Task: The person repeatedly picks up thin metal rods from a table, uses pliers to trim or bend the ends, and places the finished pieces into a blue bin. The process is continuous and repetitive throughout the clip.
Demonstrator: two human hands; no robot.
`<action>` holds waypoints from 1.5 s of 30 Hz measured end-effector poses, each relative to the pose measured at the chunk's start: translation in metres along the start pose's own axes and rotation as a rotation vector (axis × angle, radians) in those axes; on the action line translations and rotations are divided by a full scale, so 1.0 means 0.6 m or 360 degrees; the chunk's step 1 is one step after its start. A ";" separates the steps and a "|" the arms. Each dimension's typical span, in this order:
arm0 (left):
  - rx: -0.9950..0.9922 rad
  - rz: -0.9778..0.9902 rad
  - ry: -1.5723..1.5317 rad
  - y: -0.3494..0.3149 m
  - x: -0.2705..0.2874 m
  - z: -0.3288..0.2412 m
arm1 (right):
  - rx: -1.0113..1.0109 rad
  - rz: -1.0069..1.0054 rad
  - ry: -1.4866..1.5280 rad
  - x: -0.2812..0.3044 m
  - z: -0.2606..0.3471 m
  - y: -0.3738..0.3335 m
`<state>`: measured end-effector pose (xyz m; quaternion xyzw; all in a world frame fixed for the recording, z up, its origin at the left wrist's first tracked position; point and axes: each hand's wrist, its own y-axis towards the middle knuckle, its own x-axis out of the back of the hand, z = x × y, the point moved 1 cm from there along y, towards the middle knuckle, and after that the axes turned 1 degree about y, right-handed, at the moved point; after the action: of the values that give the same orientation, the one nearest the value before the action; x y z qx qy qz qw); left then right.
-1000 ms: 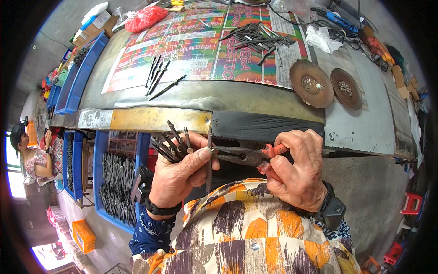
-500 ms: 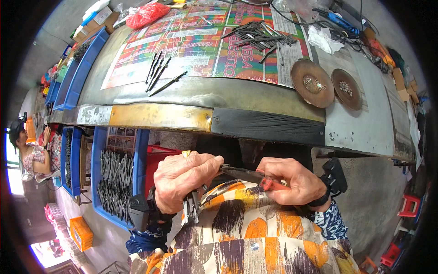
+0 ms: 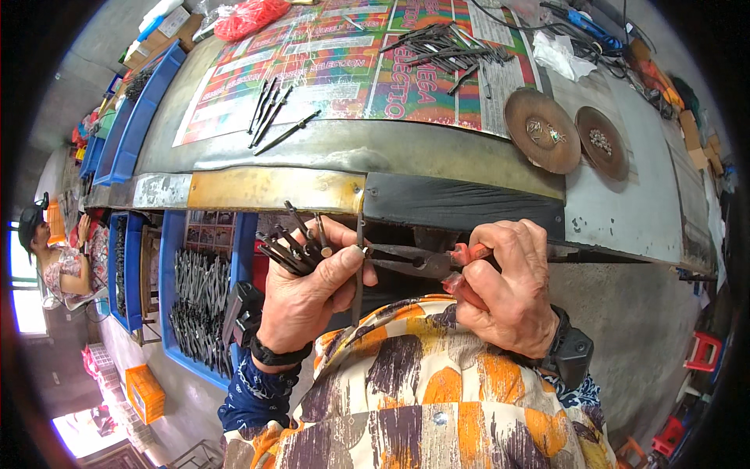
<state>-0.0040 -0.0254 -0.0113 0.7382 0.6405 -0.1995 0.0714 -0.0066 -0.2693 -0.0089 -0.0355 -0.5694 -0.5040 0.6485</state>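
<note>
**Pliers on a rod, bundle in my left hand**

My left hand [image 3: 308, 293] is closed around a bundle of dark metal rods [image 3: 293, 244] that fan up and to the left out of my fist. Between thumb and forefinger I pinch a single rod [image 3: 358, 270] upright, just below the bench [image 3: 469, 168] edge. My right hand [image 3: 504, 293] is clamped on the red handles of the pliers [image 3: 414, 262], whose tip points left and meets that single rod beside my left thumb.

I judge I am in the middle of working this one rod with the pliers. The next move calls for a steady pinch on the left and a firm squeeze on the right, with the tip kept square on the rod.

Both wrists sit close together in front of my chest, palms turned toward each other, forearms coming up from below.
</note>
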 end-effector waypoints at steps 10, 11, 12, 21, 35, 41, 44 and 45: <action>0.0107 0.0107 0.0118 -0.005 -0.001 -0.005 | -0.0030 0.0166 0.0247 -0.014 -0.012 -0.016; 0.0086 0.0082 0.0176 -0.006 -0.002 -0.003 | -0.0053 0.0199 0.0363 -0.015 -0.014 -0.017; -0.0034 0.0082 0.0351 -0.009 -0.001 -0.004 | -0.0078 0.0234 0.0491 -0.015 -0.015 -0.017; -0.1118 0.0407 0.1480 -0.012 0.018 -0.019 | -0.0484 0.0713 0.1265 -0.021 -0.012 -0.018; -0.0285 -0.0788 0.2375 -0.055 0.335 -0.022 | -0.0249 0.0422 0.0529 -0.033 -0.003 -0.020; -0.0178 -0.1284 0.2717 -0.088 0.526 -0.034 | -0.0289 0.0441 0.0522 -0.035 0.000 -0.014; -0.0071 -0.1462 0.2945 -0.101 0.586 -0.044 | -0.0247 0.0488 0.0498 -0.038 0.001 -0.010; 0.0048 -0.1502 0.2956 -0.100 0.603 -0.048 | -0.0234 0.0491 0.0517 -0.038 0.002 -0.008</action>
<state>-0.0205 0.3269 -0.1157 0.2765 0.6644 0.4314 -0.5441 -0.0072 -0.2568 -0.0289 -0.0876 -0.4070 -0.4381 0.7967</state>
